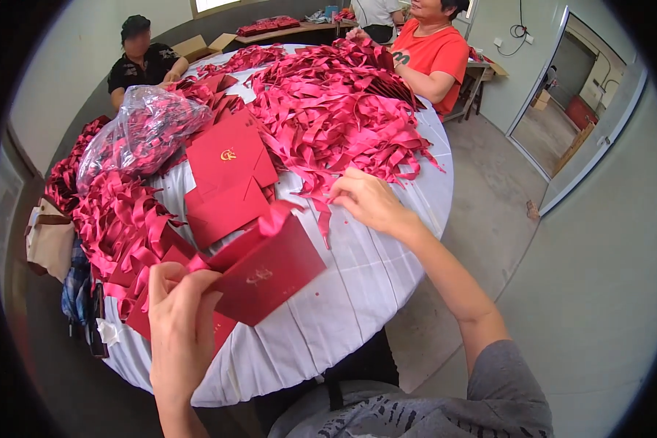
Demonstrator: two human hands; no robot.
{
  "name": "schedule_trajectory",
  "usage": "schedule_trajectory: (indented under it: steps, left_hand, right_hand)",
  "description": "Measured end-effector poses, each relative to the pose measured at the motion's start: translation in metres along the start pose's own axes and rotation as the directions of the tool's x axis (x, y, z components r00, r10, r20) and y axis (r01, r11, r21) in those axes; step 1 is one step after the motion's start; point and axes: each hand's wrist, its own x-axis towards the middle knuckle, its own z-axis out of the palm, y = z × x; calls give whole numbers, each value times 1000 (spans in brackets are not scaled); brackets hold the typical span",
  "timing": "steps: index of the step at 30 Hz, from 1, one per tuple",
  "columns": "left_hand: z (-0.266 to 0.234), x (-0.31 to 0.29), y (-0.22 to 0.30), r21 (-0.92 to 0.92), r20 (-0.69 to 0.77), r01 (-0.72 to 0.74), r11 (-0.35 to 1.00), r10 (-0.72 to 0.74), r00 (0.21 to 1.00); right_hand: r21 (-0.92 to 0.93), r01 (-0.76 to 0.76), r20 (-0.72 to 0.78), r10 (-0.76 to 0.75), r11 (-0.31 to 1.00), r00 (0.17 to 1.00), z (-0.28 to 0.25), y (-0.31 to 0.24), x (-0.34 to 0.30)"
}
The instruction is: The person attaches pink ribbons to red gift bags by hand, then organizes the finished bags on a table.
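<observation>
Head view looks down on a round table [387, 241] under a white cloth, and the left hand [179, 321] is closed on a dark red envelope [266, 271], pinching its left end and holding it tilted just above the near edge of the table. The right hand [369, 201] is out at the near fringe of the big heap of pink-red ribbon pieces [328, 117], fingers curled and touching the strips; whether it has one pinched I cannot tell. By my reading, this is the ribbon-picking step, and the next move calls for one strip drawn free of the tangle and brought across to the envelope. A stack of flat red envelopes [226, 179] lies mid-table, the top one bearing a small gold emblem. A clear plastic bag [142, 131] stuffed with ribbons sits at the left edge. Finished ribboned pieces [117, 226] crowd the near-left edge. Two other people sit at the far side.
</observation>
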Motion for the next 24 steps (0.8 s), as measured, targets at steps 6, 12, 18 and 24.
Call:
schedule_trajectory:
  steps: [6, 12, 18, 24]
  left_hand:
    - [4, 18, -16, 57, -105, -37, 998, 43, 994]
    - [20, 31, -24, 11, -61, 7, 1000, -7, 998]
    - [18, 34, -31, -82, -41, -1, 997, -2, 999]
    - [29, 38, -56, -312, -111, 44, 949, -83, 990]
  right_hand:
    - [-112, -89, 240, 114, 990, 964, -41, -17, -37]
    - [-26, -75, 31, 76, 997, 997, -36, -24, -22]
    - [-31, -139, 53, 140, 990, 989, 20, -17, 0]
    - [165, -204, 34, 201, 965, 979, 26, -3, -10]
